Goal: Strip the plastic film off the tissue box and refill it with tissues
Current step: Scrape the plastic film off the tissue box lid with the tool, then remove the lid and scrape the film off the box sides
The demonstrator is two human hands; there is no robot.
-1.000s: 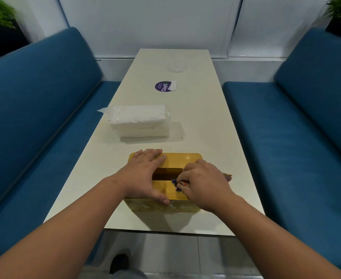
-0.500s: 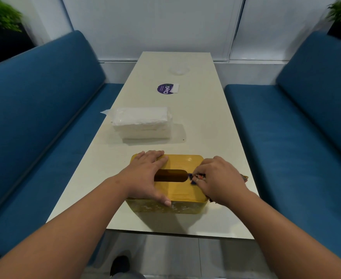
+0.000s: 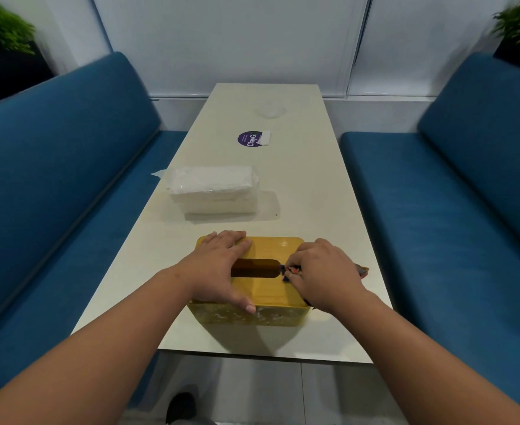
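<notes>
- A yellow rectangular tissue box (image 3: 271, 283) is seen near the front edge of a long cream table (image 3: 311, 185).
- The box's left top is pressed by the left hand (image 3: 219, 268), fingers spread flat, thumb over the near edge.
- A small dark-blue object (image 3: 284, 273), too small to identify, is pinched by the right hand (image 3: 323, 271) beside the dark oval slot (image 3: 254, 267).
- A white film-wrapped tissue pack (image 3: 214, 189) is set further back.
- A round purple sticker (image 3: 248, 138) is seen beyond it.
- Blue upholstered benches (image 3: 68, 185) are placed on both sides.
</notes>
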